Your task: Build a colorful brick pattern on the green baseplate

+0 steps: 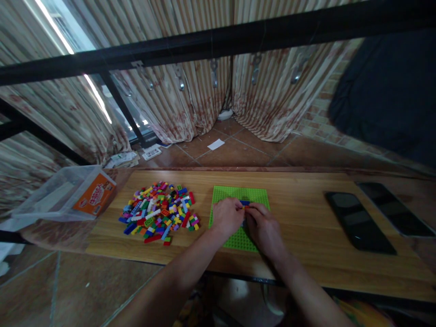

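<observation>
the narrow blue plastic brick (244, 203) is at the square lime-green studded baseplate (238, 240), beside the fingertips. the left hand (229, 217) and right hand (267, 229) each have a narrow grip, contents unclear; align studs squarely, then press evenly.

On your table (303, 218), the brick pile (160, 211) lies left of centre, the baseplate (238, 243) lower centre, the phone (359, 222) lower right; the bin (61, 193) sits at the frame's far left.
</observation>
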`<action>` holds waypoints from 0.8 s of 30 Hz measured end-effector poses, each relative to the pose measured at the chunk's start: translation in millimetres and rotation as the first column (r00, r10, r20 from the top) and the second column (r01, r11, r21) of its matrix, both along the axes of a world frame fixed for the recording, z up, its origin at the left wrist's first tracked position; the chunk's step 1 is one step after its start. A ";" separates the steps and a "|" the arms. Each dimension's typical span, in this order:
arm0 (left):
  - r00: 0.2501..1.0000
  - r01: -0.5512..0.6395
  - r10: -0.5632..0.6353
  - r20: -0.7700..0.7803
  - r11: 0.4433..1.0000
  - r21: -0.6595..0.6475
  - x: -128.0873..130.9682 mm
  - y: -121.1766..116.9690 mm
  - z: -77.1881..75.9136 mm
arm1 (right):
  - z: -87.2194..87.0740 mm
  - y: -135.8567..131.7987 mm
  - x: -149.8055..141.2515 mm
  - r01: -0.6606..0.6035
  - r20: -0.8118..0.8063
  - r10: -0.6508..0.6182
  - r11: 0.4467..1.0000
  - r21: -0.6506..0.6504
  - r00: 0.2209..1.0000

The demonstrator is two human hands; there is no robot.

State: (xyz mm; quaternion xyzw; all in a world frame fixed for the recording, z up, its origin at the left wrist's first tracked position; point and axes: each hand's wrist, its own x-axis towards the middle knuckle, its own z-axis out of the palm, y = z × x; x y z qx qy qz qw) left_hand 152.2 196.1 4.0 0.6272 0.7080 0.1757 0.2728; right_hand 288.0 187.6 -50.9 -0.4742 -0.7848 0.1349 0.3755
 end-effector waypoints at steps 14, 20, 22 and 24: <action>0.999 -0.012 0.011 0.037 1.000 0.016 -2.5 -0.8 -5.5 | -2.8 -10.9 -3.7 -0.012 0.098 0.008 0.999 0.041 0.995; 1.000 -0.024 0.024 -0.001 0.999 0.035 1.8 -1.9 -4.3 | 4.5 -10.7 -3.6 0.057 -0.022 -0.057 0.998 -0.042 0.998; 1.000 -0.025 0.026 -0.017 0.999 0.036 3.1 -1.7 -2.8 | 6.7 -9.7 -2.4 0.057 -0.064 -0.062 0.995 -0.077 0.996; 0.999 -0.025 0.025 -0.042 1.000 0.011 3.8 -0.6 -0.2 | 7.5 -8.2 -0.9 0.055 -0.109 -0.067 0.993 -0.103 0.992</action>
